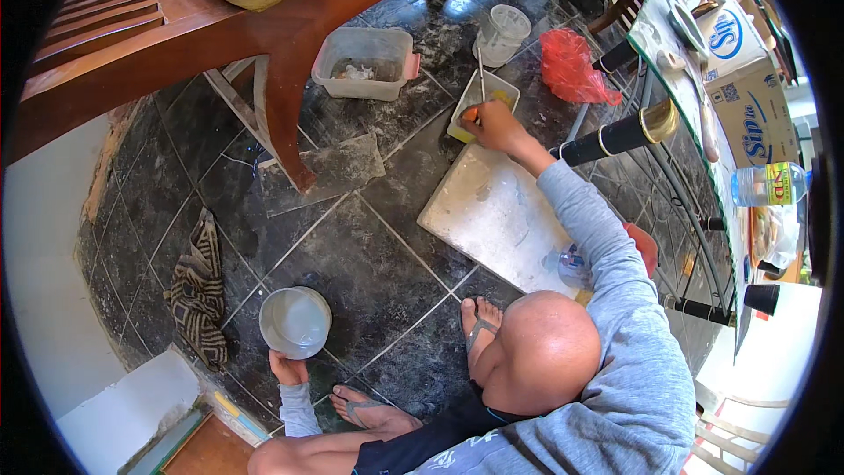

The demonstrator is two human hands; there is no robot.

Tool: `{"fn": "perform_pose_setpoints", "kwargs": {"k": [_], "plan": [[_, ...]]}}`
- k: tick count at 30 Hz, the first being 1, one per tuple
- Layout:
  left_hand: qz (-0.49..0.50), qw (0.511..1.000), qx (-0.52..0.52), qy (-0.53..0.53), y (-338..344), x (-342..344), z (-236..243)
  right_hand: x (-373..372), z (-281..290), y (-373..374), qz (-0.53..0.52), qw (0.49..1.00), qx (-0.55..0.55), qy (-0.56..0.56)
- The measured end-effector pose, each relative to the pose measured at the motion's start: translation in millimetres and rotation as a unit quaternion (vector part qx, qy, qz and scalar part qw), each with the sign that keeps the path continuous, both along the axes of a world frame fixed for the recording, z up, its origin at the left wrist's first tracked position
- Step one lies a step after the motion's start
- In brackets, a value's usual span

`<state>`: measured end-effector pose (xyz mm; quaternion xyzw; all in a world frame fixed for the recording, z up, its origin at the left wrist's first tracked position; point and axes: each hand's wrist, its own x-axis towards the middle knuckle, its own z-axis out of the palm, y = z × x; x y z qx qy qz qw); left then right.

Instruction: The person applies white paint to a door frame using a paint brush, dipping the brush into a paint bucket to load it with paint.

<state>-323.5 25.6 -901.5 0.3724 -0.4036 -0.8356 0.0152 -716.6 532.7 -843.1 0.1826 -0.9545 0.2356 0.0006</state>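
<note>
My left hand [288,368] grips the near side of a round grey tub [296,323] with pale, cloudy contents, low over the dark floor tiles. Out ahead, my right hand [498,127] is closed on a small orange thing [471,114], mostly covered by the fingers, so its kind stays unclear. That hand is over a small white rectangular tub [506,91] with something yellow in it. A thin pale stick [480,75] leans at this tub's far left side. Beside the tub lies a large whitish slab [492,211], under my right forearm.
Farther off stand a clear plastic box [362,88] and a whitish bucket [504,33]. A red plastic bag [571,66] lies near black table legs [615,136]. At left are a patterned cloth [200,290], a loose tile [325,171] and a wooden bench [286,105]. A clear plastic cup [571,266] rests on the slab.
</note>
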Motion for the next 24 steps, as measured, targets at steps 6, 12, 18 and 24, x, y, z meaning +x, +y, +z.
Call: {"fn": "perform_pose_setpoints", "kwargs": {"k": [6, 12, 18, 24], "plan": [[-0.012, 1.000, -0.001, 0.006, 9.7, -10.6, -3.2, -24.2, -7.0, 28.5, -0.036, 0.995, 0.066, 0.062], [-0.027, 0.998, -0.049, -0.012, -2.3, -7.5, -5.8, -24.3, 21.4, 30.3, -0.042, 0.993, 0.102, 0.045], [-0.061, 0.988, -0.141, -0.024, -15.9, -3.6, -22.3, -36.5, -1.5, 35.8, -0.074, 0.982, 0.156, 0.073], [-0.058, 0.990, -0.125, -0.040, -8.1, -5.7, -1.5, -22.1, 15.6, 43.9, -0.068, 0.997, 0.044, -0.012]]}}
